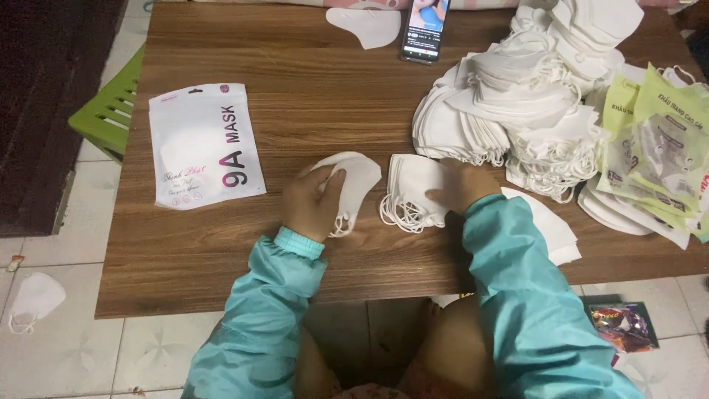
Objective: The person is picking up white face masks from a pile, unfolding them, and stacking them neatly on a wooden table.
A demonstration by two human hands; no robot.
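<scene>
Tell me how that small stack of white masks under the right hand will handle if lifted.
The small stack of masks is thin folded fabric, so probably light and floppy. Its loose ear loops would likely dangle and snag, and the layers could slide apart under the right hand.

sleeves: 2 long teal ones, kinda shiny windbreaker-type fabric, pretty crinkly and loose all the way down

cuffs: ribbed knit band at the wrist, a lighter minty teal than the rest; easy to see on the left one, the right one is mostly tucked out of sight

left hand [312,201]: bare, no glove, can't spot any ring or watch

right hand [459,186]: bare too, same deal

legs: knees poke out under the table edge, look uncovered, too dark there to tell more
</scene>
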